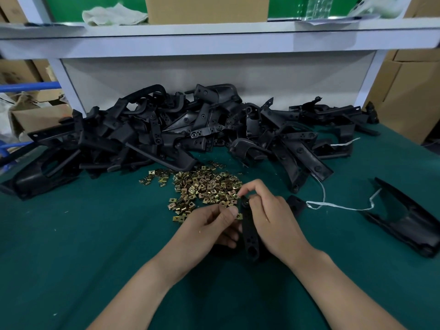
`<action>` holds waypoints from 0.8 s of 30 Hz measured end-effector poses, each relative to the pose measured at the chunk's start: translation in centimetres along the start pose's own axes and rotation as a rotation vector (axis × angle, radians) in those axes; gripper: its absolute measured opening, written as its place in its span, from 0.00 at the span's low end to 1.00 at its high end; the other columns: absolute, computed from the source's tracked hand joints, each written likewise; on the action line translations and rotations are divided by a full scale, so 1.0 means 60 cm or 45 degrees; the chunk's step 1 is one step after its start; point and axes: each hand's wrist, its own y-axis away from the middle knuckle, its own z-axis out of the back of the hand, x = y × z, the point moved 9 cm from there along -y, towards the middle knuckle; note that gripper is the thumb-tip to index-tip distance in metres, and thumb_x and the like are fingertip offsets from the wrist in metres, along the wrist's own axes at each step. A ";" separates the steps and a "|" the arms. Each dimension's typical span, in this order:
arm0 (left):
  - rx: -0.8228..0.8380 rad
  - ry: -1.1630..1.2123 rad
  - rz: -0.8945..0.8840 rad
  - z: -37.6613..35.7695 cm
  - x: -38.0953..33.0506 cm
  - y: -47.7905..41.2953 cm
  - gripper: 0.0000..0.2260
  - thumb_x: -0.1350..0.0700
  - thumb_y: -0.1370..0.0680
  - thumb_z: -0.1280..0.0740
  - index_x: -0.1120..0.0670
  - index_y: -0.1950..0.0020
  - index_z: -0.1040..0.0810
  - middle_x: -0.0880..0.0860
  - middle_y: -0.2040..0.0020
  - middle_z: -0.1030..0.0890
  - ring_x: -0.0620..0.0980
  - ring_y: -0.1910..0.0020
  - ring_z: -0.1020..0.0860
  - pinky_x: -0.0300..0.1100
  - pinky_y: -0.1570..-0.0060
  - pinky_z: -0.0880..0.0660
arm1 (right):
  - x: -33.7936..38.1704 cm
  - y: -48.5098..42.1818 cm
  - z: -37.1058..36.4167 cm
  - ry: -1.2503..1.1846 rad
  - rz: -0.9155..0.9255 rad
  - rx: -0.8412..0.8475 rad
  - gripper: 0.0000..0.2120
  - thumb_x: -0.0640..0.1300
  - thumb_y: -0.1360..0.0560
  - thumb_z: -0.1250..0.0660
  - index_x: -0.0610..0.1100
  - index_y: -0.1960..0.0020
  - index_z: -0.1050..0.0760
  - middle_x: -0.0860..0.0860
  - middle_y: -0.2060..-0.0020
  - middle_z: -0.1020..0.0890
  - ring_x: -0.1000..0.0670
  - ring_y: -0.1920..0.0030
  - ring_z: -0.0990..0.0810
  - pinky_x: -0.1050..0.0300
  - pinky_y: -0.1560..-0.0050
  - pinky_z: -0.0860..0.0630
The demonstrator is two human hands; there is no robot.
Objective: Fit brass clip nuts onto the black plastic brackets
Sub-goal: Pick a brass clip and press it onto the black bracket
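Observation:
A long black plastic bracket with holes stands between my two hands above the green table. My left hand curls round its left side, thumb near a brass clip nut at the bracket's edge. My right hand grips the bracket from the right, and its fingertips pinch at the top end. A loose heap of brass clip nuts lies just beyond my hands. A big pile of black brackets fills the back of the table.
One black bracket lies alone at the right, with a white string trailing beside it. A small black piece sits behind my right hand. A white shelf overhangs the pile. Cardboard boxes stand at both sides.

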 end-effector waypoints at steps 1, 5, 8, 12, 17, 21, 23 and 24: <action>0.007 0.001 0.001 0.000 0.001 0.000 0.14 0.48 0.21 0.34 0.59 0.55 0.20 0.53 0.59 0.16 0.48 0.61 0.19 0.39 0.59 0.21 | 0.001 0.000 0.000 -0.001 0.005 -0.003 0.11 0.43 0.17 0.46 0.56 0.47 0.28 0.45 0.74 0.27 0.48 0.73 0.29 0.52 0.66 0.32; 0.026 -0.009 -0.003 0.000 0.001 0.000 0.17 0.49 0.20 0.34 0.64 0.52 0.21 0.54 0.58 0.17 0.49 0.60 0.19 0.39 0.58 0.21 | 0.002 0.000 0.000 -0.010 0.007 -0.011 0.11 0.47 0.19 0.48 0.57 0.48 0.28 0.45 0.73 0.26 0.49 0.73 0.29 0.54 0.67 0.33; 0.028 -0.011 -0.002 -0.001 0.000 0.000 0.17 0.49 0.20 0.35 0.65 0.51 0.21 0.54 0.59 0.17 0.48 0.60 0.19 0.39 0.59 0.21 | 0.001 0.000 -0.001 -0.003 0.006 -0.005 0.11 0.44 0.17 0.47 0.57 0.47 0.28 0.45 0.73 0.27 0.50 0.74 0.30 0.55 0.69 0.35; 0.028 0.007 0.005 -0.002 0.000 0.000 0.15 0.51 0.20 0.35 0.64 0.52 0.22 0.54 0.59 0.17 0.48 0.61 0.19 0.38 0.59 0.21 | 0.002 0.001 -0.001 0.009 0.002 0.004 0.11 0.42 0.17 0.46 0.55 0.47 0.28 0.46 0.72 0.27 0.50 0.74 0.30 0.54 0.69 0.34; 0.036 0.015 0.020 -0.003 0.000 0.000 0.15 0.50 0.21 0.35 0.63 0.53 0.22 0.55 0.60 0.18 0.49 0.61 0.20 0.39 0.60 0.21 | 0.005 0.000 -0.002 0.019 0.008 0.007 0.11 0.42 0.17 0.46 0.55 0.47 0.28 0.45 0.74 0.27 0.49 0.73 0.30 0.53 0.69 0.33; 0.033 -0.009 0.016 -0.002 0.001 -0.001 0.17 0.51 0.20 0.35 0.67 0.51 0.23 0.55 0.60 0.18 0.50 0.61 0.21 0.39 0.60 0.21 | 0.005 0.000 -0.004 0.025 0.016 0.011 0.11 0.43 0.17 0.47 0.56 0.47 0.28 0.46 0.74 0.27 0.50 0.73 0.30 0.54 0.69 0.34; 0.037 -0.014 0.013 -0.003 0.000 -0.001 0.16 0.51 0.20 0.35 0.66 0.52 0.23 0.55 0.60 0.18 0.49 0.62 0.21 0.39 0.60 0.21 | 0.006 0.000 -0.004 0.015 0.027 0.010 0.11 0.45 0.18 0.48 0.56 0.47 0.29 0.47 0.72 0.26 0.50 0.74 0.30 0.55 0.69 0.34; 0.038 -0.013 0.015 -0.003 0.000 -0.001 0.15 0.51 0.20 0.35 0.65 0.53 0.23 0.55 0.60 0.18 0.49 0.62 0.21 0.39 0.60 0.21 | 0.007 0.000 -0.004 0.009 0.028 0.009 0.11 0.47 0.19 0.49 0.57 0.47 0.29 0.47 0.72 0.26 0.50 0.74 0.30 0.55 0.70 0.34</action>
